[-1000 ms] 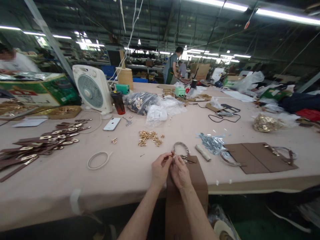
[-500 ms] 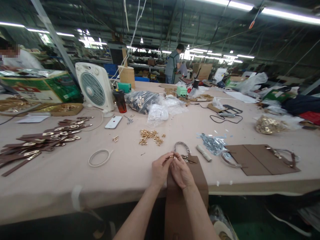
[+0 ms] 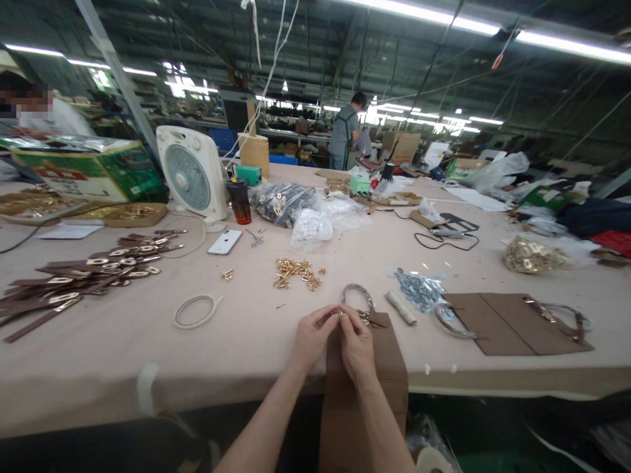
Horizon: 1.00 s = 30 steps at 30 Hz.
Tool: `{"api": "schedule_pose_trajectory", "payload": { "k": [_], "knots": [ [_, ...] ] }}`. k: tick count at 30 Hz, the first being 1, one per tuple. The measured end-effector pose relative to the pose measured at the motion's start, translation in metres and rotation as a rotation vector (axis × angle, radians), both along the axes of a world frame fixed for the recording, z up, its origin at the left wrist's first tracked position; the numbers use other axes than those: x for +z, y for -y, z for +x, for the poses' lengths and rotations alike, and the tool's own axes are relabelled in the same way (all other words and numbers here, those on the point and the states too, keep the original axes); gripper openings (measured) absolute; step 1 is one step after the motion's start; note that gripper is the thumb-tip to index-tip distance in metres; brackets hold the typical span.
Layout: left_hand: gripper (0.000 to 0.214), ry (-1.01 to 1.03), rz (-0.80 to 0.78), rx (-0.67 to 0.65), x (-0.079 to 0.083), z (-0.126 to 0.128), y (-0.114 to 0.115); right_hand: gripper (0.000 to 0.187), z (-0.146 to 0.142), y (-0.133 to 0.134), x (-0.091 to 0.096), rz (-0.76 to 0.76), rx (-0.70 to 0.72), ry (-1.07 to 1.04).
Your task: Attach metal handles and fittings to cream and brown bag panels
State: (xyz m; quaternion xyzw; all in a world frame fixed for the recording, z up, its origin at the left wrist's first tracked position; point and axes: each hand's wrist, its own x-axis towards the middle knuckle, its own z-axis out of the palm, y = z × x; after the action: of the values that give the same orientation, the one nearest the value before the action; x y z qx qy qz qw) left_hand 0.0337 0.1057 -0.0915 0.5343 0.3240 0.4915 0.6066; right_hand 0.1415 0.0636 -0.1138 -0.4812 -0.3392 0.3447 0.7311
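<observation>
My left hand (image 3: 310,337) and my right hand (image 3: 355,344) meet at the near table edge, fingertips pinched together on a small gold metal fitting (image 3: 338,313). Under them lies a brown leather panel (image 3: 389,351) that hangs over the table edge. A wrapped handle loop (image 3: 357,292) curves up from the panel just beyond my fingers. A pile of small gold fittings (image 3: 296,271) lies on the table a little farther away.
Brown straps with gold buckles (image 3: 83,279) spread at the left, a white ring (image 3: 193,311) beside them. A fan (image 3: 191,172), phone (image 3: 223,242), dark cup (image 3: 240,201) and plastic bags (image 3: 308,213) stand behind. Another brown panel (image 3: 513,322) lies right. People work in the background.
My hands have stayed together on the fitting, fingers shifting slightly. The camera tipped a little, so everything sits slightly lower in view.
</observation>
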Motion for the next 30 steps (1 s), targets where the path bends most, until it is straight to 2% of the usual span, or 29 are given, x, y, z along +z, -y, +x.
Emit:
{"api": "schedule_pose_trajectory", "payload": {
  "k": [8, 13, 17, 19, 26, 30],
  "knots": [
    [0.033, -0.059, 0.031, 0.067, -0.007, -0.002, -0.004, 0.026, 0.001, 0.005, 0.017, 0.017, -0.120, 0.584],
    [0.030, -0.197, 0.157, 0.120, -0.013, 0.000, -0.002, 0.025, 0.005, 0.008, 0.015, -0.007, -0.140, 0.671],
    [0.033, -0.256, 0.326, 0.085, -0.011, 0.000, 0.002, 0.027, 0.016, 0.009, 0.013, -0.115, -0.097, 0.507],
    [0.033, -0.266, 0.351, 0.090, -0.010, 0.001, 0.004, 0.030, 0.024, 0.008, 0.011, -0.152, -0.032, 0.369],
    [0.049, -0.052, 0.252, 0.050, -0.008, 0.006, 0.008, 0.028, 0.038, 0.006, 0.001, -0.078, 0.145, -0.147],
    [0.044, -0.079, 0.242, -0.002, -0.006, 0.005, 0.009, 0.026, 0.039, 0.009, 0.006, -0.059, 0.209, -0.355]
  ]
}}
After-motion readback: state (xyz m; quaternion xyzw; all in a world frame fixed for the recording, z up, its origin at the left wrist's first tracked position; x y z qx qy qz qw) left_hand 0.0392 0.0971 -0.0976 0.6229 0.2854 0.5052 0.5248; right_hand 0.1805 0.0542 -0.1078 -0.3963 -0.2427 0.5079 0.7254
